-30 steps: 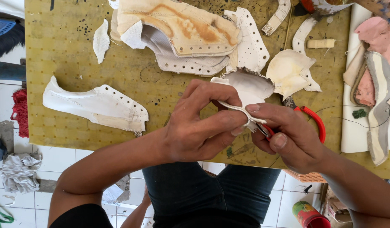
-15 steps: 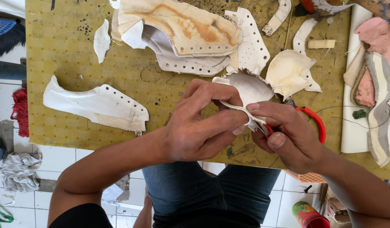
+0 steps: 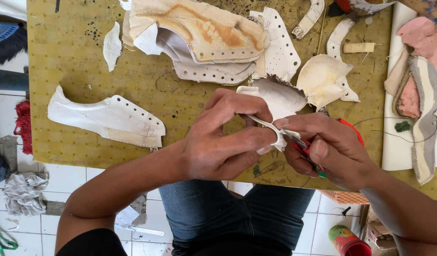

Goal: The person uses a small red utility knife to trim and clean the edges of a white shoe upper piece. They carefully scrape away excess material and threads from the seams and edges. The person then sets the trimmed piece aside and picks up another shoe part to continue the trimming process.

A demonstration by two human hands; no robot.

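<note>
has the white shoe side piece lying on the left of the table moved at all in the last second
No. The white shoe side piece lies flat at the same spot near the table's front edge, untouched; the left hand works apart from it.

Only one packaged thing shows in your view: a cylindrical can with a red body and a green-and-yellow printed top, standing on the white tiled floor at about five o'clock, just below your right forearm and beside your knee. Just right of it, at the lower right edge, sits what may be a cardboard box, too cut off to tell. You have no signs or screens in view.
</note>
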